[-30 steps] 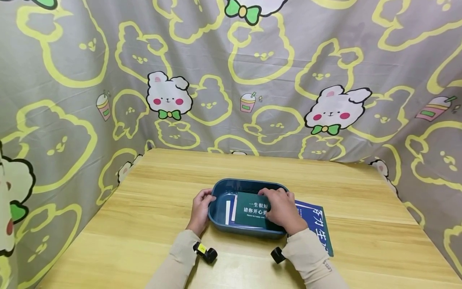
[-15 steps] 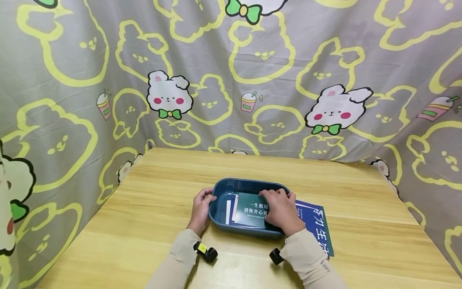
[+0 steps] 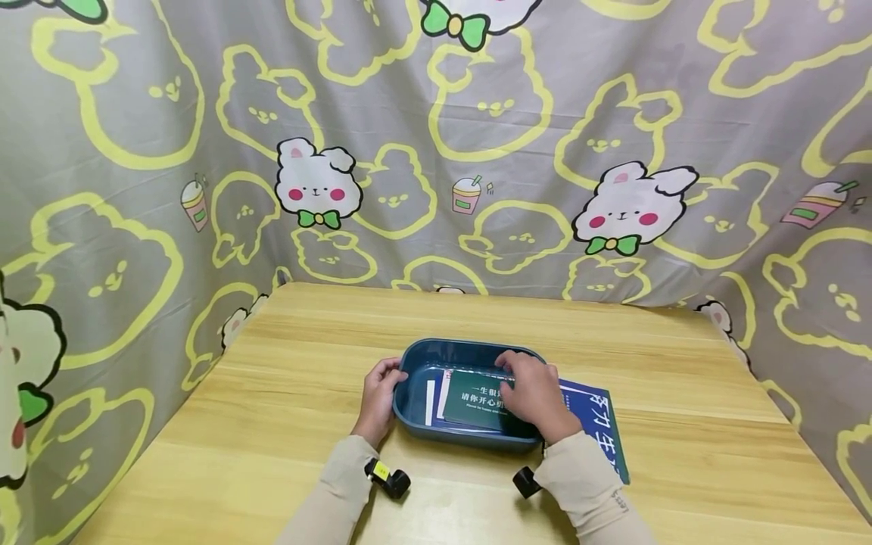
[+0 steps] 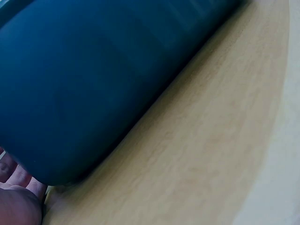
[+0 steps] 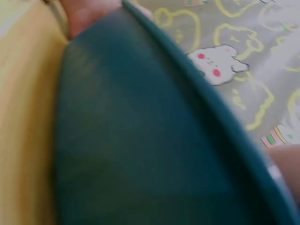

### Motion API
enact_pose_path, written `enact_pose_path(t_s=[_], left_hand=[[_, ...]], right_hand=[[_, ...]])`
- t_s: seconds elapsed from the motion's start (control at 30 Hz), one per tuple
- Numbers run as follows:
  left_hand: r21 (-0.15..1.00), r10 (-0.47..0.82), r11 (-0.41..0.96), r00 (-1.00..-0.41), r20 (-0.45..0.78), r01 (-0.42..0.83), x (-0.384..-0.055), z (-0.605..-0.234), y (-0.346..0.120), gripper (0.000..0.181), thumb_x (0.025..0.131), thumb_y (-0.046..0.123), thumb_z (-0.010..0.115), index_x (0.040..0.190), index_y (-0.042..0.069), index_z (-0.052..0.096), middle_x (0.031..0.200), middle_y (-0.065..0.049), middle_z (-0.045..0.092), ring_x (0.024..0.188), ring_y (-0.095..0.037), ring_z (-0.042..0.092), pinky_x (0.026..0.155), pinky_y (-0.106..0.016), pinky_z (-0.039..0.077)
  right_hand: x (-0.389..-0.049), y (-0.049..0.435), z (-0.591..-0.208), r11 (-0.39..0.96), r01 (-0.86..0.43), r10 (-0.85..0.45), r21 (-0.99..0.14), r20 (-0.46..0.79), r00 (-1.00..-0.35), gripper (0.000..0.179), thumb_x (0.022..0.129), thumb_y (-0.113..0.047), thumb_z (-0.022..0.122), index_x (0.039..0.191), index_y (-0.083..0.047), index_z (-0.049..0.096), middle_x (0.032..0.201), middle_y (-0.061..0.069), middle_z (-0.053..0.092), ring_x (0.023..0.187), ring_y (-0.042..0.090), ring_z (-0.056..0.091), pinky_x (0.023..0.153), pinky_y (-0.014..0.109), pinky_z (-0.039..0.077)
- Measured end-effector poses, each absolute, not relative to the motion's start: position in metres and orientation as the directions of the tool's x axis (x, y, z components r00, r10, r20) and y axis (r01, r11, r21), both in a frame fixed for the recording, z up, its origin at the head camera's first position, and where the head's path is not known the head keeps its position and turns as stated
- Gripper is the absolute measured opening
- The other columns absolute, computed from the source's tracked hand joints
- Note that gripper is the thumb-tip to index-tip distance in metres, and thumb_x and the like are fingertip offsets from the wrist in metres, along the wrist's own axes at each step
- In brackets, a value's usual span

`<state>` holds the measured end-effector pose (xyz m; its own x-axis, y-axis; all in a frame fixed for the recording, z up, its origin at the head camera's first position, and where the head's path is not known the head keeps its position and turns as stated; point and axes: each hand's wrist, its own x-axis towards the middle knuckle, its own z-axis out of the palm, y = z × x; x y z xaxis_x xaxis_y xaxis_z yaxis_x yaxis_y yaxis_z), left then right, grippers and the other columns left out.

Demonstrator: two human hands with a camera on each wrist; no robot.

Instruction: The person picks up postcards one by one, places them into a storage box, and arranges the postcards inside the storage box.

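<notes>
only the head view looks into the blue tray (image 3: 463, 437), at the lower centre of the frame on the wooden table (image 3: 272, 424). inside it a green booklet (image 3: 473, 393) with white lettering lies over other printed sheets (image 3: 429, 401), whose white and blue edges show to its left. a blue booklet (image 3: 593, 412) lies on the table at lower right, partly behind the right sleeve (image 3: 586, 484). the left wrist view shows instead the tray's long outer wall along the table, with curled fingers by its corner at lower left. the right wrist view, blurred, shows an outer wall too, its rim slanting from top centre to lower right, and the patterned curtain (image 5: 253, 42) at upper right.

both forearms rise from the bottom edge of the head view. the left hand (image 3: 379, 397) grips the tray's left end, thumb over the rim and fingers outside. the right hand (image 3: 538, 393) arches over the right end, thumb and forefinger spread above the green booklet's right part; whether they pinch it, i cannot tell.
</notes>
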<state>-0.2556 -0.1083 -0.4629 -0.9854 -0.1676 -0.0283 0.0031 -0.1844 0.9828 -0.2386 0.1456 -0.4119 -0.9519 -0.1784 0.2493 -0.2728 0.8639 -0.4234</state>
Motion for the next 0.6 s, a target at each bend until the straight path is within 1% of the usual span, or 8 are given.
enact_pose_path(t_s=[0.1, 0.17, 0.3, 0.43, 0.53, 0.6], left_hand=[[0.983, -0.161, -0.186, -0.986, -0.028, 0.002, -0.255, -0.463, -0.108, 0.031, 0.086, -0.002, 0.053, 0.116, -0.010, 0.057, 0.110, -0.012, 0.057, 0.093, -0.015, 0.052, 0.079, -0.023, 0.047], [0.982, -0.162, -0.189, -0.986, -0.029, 0.002, -0.255, -0.463, -0.108, 0.031, 0.086, -0.002, 0.054, 0.116, -0.011, 0.057, 0.111, -0.013, 0.057, 0.093, -0.014, 0.052, 0.079, -0.023, 0.047], [0.981, -0.168, -0.195, -0.985, -0.028, 0.005, -0.256, -0.463, -0.109, 0.032, 0.086, -0.002, 0.053, 0.116, -0.011, 0.057, 0.112, -0.015, 0.056, 0.094, -0.015, 0.052, 0.080, -0.023, 0.046], [0.981, -0.165, -0.193, -0.986, -0.029, 0.003, -0.256, -0.463, -0.109, 0.033, 0.085, -0.002, 0.054, 0.117, -0.011, 0.056, 0.113, -0.017, 0.056, 0.094, -0.016, 0.052, 0.080, -0.023, 0.046], [0.981, -0.163, -0.192, -0.986, -0.030, 0.002, -0.256, -0.463, -0.109, 0.033, 0.086, -0.001, 0.054, 0.117, -0.011, 0.056, 0.113, -0.017, 0.056, 0.094, -0.016, 0.052, 0.080, -0.023, 0.046], [0.981, -0.164, -0.196, -0.986, -0.032, 0.001, -0.256, -0.463, -0.109, 0.033, 0.086, -0.002, 0.054, 0.117, -0.011, 0.056, 0.113, -0.016, 0.056, 0.095, -0.016, 0.051, 0.081, -0.023, 0.047]], right_hand=[[-0.241, 0.156, -0.408, 0.795, -0.288, -0.139, -0.534, 0.302, -0.943, 0.020, 0.083, -0.006, 0.069, 0.103, -0.005, 0.066, 0.084, 0.003, 0.061, 0.076, 0.020, 0.057, 0.071, 0.040, 0.047], [-0.243, 0.164, -0.405, 0.760, -0.277, -0.100, -0.587, 0.315, -0.944, 0.017, 0.085, -0.005, 0.067, 0.102, -0.003, 0.064, 0.078, 0.002, 0.058, 0.069, 0.018, 0.054, 0.063, 0.035, 0.047], [-0.246, 0.183, -0.399, 0.744, -0.202, -0.011, -0.637, 0.291, -0.957, 0.017, 0.089, -0.009, 0.064, 0.104, -0.001, 0.062, 0.075, 0.003, 0.057, 0.064, 0.019, 0.051, 0.059, 0.032, 0.044], [-0.247, 0.207, -0.396, 0.758, -0.089, 0.046, -0.647, 0.188, -0.981, 0.024, 0.090, -0.014, 0.062, 0.108, 0.002, 0.060, 0.077, 0.006, 0.060, 0.066, 0.020, 0.055, 0.061, 0.035, 0.046], [-0.247, 0.224, -0.397, 0.779, 0.023, 0.071, -0.626, 0.052, -0.996, 0.033, 0.090, -0.018, 0.063, 0.111, 0.006, 0.057, 0.080, 0.010, 0.062, 0.069, 0.023, 0.057, 0.066, 0.040, 0.048], [-0.246, 0.235, -0.398, 0.794, 0.094, 0.088, -0.601, -0.039, -0.995, 0.038, 0.089, -0.022, 0.065, 0.111, 0.008, 0.056, 0.086, 0.016, 0.063, 0.075, 0.028, 0.058, 0.070, 0.044, 0.048]])
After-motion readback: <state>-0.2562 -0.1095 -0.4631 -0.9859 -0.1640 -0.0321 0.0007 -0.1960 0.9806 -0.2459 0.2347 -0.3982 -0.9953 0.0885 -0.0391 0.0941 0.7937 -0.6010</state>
